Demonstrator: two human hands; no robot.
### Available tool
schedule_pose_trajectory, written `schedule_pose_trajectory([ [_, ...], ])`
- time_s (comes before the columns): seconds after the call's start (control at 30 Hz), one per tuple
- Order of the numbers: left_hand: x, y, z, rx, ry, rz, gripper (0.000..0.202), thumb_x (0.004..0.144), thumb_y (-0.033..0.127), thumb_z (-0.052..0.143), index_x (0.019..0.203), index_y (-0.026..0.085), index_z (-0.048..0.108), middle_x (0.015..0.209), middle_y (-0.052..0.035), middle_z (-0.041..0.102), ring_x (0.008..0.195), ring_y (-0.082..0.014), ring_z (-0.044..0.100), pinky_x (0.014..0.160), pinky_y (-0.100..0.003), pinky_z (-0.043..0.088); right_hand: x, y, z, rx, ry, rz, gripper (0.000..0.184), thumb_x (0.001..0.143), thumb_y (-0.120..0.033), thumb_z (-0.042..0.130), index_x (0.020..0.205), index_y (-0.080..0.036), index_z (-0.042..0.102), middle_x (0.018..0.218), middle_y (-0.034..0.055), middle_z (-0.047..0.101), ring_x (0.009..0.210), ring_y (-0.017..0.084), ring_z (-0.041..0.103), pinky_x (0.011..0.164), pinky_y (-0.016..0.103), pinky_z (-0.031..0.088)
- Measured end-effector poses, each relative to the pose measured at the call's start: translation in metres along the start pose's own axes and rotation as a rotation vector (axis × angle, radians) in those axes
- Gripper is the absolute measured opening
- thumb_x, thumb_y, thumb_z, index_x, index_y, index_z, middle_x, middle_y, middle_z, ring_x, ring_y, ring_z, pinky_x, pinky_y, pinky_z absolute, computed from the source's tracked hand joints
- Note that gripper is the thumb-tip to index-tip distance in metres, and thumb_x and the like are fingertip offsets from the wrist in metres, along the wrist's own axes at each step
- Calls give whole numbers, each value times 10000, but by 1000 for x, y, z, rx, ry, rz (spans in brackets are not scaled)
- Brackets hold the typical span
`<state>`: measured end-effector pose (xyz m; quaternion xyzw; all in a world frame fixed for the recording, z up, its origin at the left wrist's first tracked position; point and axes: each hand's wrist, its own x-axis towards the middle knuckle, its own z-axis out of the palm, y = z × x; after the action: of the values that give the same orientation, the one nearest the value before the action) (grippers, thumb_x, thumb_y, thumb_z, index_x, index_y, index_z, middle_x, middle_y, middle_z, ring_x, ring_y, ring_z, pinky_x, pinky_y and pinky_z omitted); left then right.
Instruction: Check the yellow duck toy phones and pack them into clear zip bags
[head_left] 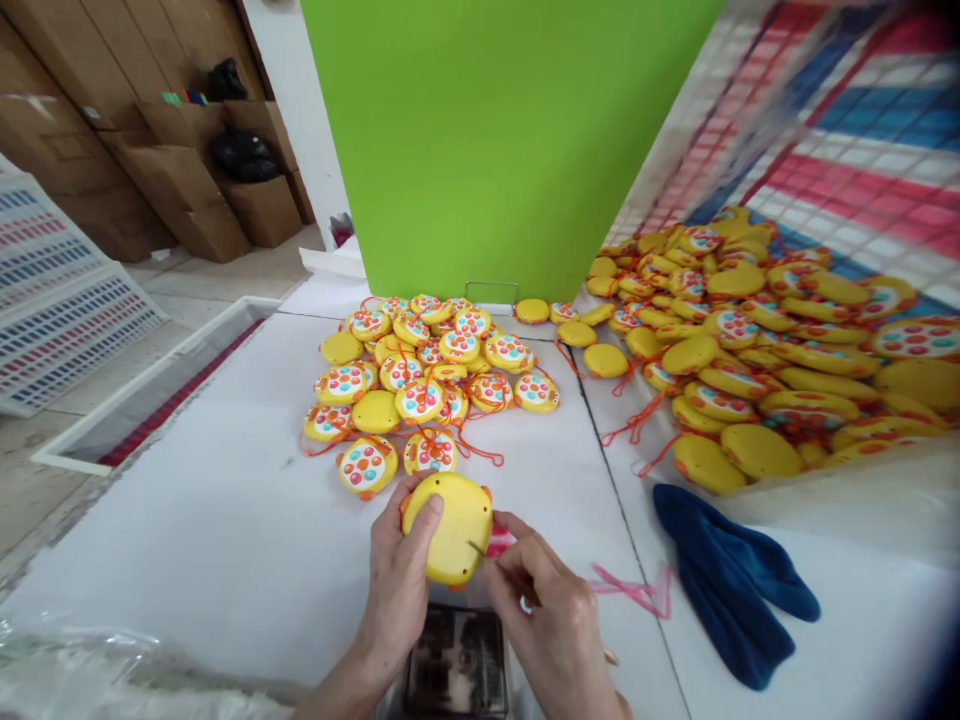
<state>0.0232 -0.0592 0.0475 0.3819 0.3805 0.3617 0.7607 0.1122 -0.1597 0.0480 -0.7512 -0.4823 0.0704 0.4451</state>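
A yellow duck-like toy (pixel 454 515) is in my left hand (pixel 401 575), its plain back with small corner holes turned up and the thumb pressed on it. My right hand (pixel 544 600) is closed at the toy's lower right edge. Its fingertips pinch a thin dark pin-like piece (pixel 476 548) that lies over the toy's back; its exact kind is too small to tell. Just beyond my hands, several similar toys with coloured dots form a loose pile (pixel 420 370) on the white table (pixel 225 480). Below my hands is a dark rectangular box (pixel 457 660).
A larger heap of yellow toys (pixel 750 350) fills the right side against a mesh wall. Blue cloth (pixel 735 580) and pink strips (pixel 637 590) lie on the right. A green panel (pixel 502 150) stands behind. Cardboard boxes (pixel 187 190) and a white basket (pixel 67 290) are at left.
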Motion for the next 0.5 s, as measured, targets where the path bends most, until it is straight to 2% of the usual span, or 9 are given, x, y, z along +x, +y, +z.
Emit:
schedule_pose_trajectory([
  [0.23,-2,0,-3,69,14,45,392,775,380,611,1103,190,513,962,-51,650,807,-180,627,635,-208,481,0,-2,4,4,33,-18,200,836,-188,432,638,-214,428,723,26,621,419,85,518,470,200,436],
  [0.37,-2,0,-3,47,11,5,422,764,389,621,1114,184,505,933,-54,650,770,-173,629,622,-211,479,-1,0,7,11,41,23,180,841,-207,452,661,-211,443,752,37,631,424,89,528,465,206,433],
  [0.5,-2,1,-3,63,36,43,409,763,388,621,1101,188,508,939,-47,641,774,-169,625,611,-201,474,-2,0,8,15,28,-24,201,835,-189,445,636,-216,436,714,29,626,438,93,538,469,197,439],
])
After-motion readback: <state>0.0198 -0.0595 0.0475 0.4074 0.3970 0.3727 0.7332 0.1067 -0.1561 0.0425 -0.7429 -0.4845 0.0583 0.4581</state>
